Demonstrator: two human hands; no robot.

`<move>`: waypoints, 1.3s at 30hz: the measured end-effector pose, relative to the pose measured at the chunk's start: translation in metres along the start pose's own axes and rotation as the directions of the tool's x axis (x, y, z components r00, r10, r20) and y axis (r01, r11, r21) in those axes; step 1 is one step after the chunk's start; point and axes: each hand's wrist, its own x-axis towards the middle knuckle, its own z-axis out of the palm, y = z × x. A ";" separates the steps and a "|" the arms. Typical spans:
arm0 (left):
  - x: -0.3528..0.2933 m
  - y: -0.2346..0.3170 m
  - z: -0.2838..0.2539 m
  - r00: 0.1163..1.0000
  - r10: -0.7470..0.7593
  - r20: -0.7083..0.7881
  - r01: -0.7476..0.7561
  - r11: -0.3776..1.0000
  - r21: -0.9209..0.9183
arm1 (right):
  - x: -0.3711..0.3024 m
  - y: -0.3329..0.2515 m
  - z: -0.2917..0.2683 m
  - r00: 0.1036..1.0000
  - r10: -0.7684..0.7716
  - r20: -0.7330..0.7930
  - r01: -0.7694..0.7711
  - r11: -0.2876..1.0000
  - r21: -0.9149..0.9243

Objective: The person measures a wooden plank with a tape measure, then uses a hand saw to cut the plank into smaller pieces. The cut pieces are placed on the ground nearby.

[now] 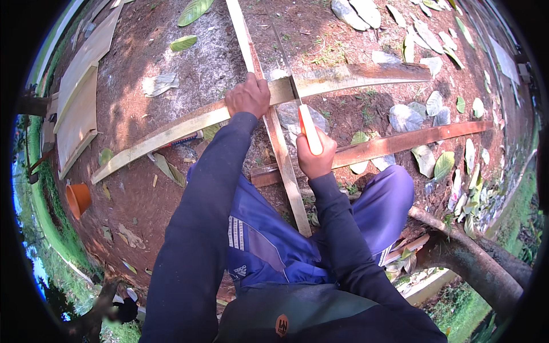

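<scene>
A long wooden plank [354,77] lies crosswise in front of me over another strip of wood [286,166] that runs away from my body. My left hand [249,96] is closed around the plank where the two pieces cross, pressing on it. In my right hand [316,151] is the orange and white handle of a handsaw [309,128]. Its dark blade [293,83] stands against the plank just right of my left hand, pointing away from me. Whether the blade has cut into the wood I cannot tell.
A reddish board [412,139] lies nearer, to the right. Large dry leaves [406,117] are scattered over the dirt. At left stand pale wooden panels [80,108] and an orange pot [78,200]. A thick branch [469,263] is at lower right; a tube-like object [186,139] lies behind the plank's left part.
</scene>
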 end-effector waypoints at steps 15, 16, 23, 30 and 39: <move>0.003 -0.004 0.011 0.995 0.005 -0.104 0.000 0.999 0.054 | 0.010 -0.008 0.006 0.977 0.212 -0.007 -0.204 0.948 0.246; 0.006 -0.009 0.014 0.997 -0.014 -0.074 0.020 0.997 0.069 | -0.021 -0.004 -0.004 0.982 0.186 0.017 -0.186 0.966 0.179; 0.002 -0.008 0.005 0.995 -0.097 0.005 0.096 0.995 0.038 | -0.102 -0.023 -0.068 0.947 0.272 0.172 -0.289 0.954 0.078; -0.003 -0.006 0.006 0.997 -0.070 -0.033 0.072 0.994 0.085 | -0.027 -0.007 -0.007 0.989 0.144 0.037 -0.148 0.980 0.133; 0.005 -0.003 0.010 0.998 -0.064 -0.010 0.065 0.997 0.040 | -0.020 0.004 -0.005 0.998 -0.018 0.053 0.019 1.000 -0.002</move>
